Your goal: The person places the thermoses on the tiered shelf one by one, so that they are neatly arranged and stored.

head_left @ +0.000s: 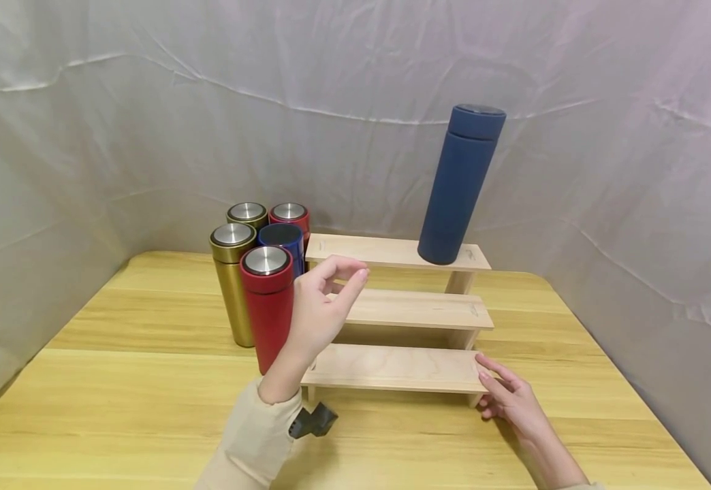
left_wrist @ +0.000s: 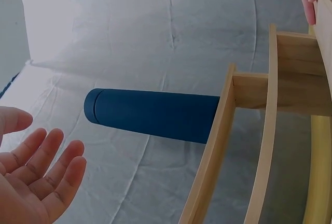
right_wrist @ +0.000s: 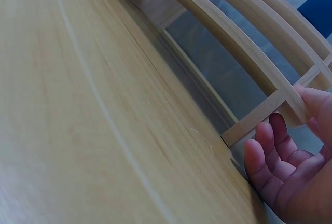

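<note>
A three-tier wooden stand [head_left: 392,367] stands on the table. On the right part of its top tier is a tall dark blue thermos flask [head_left: 462,184], seen sideways in the left wrist view. My left hand [head_left: 321,306] is raised before the left part of the stand, its fingers loosely curved and holding nothing; the left wrist view shows a gap between thumb and fingers. My right hand [head_left: 511,401] grips the right end of the lowest tier, with thumb and forefinger at its corner and the other fingers curled below. Left of the stand, a red flask [head_left: 267,313] is partly behind my left forearm.
Beside the red flask, a gold flask [head_left: 233,292], a shorter-looking blue one [head_left: 282,236], another gold one [head_left: 248,212] and another red one [head_left: 289,212] stand in a close group. A grey cloth [head_left: 361,136] hangs around the wooden table [head_left: 116,395].
</note>
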Available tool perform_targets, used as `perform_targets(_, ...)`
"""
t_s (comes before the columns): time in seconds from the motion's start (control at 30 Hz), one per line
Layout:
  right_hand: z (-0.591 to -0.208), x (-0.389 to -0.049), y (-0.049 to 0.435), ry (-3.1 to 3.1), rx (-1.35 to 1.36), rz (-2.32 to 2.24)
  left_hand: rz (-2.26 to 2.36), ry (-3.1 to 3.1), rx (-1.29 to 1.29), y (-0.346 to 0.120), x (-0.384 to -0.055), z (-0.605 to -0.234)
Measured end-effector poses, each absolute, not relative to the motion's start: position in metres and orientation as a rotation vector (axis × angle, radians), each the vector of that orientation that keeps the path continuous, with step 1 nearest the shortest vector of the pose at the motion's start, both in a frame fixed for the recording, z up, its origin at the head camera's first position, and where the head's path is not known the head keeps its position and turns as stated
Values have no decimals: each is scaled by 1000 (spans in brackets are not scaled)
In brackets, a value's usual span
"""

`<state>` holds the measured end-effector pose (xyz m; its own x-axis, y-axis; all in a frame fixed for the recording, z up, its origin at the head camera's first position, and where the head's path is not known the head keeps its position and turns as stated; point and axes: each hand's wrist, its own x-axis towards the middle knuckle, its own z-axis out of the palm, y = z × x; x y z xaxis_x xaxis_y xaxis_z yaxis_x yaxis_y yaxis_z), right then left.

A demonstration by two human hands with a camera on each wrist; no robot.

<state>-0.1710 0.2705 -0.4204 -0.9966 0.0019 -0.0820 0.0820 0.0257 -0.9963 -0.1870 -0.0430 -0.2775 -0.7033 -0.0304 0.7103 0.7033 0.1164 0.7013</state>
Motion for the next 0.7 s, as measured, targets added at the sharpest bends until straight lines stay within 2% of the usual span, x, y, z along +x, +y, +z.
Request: perform_targets(0.7,-421,-170,270,2230,105,-2146,-1590,-1788,-670,-73,-172,-279)
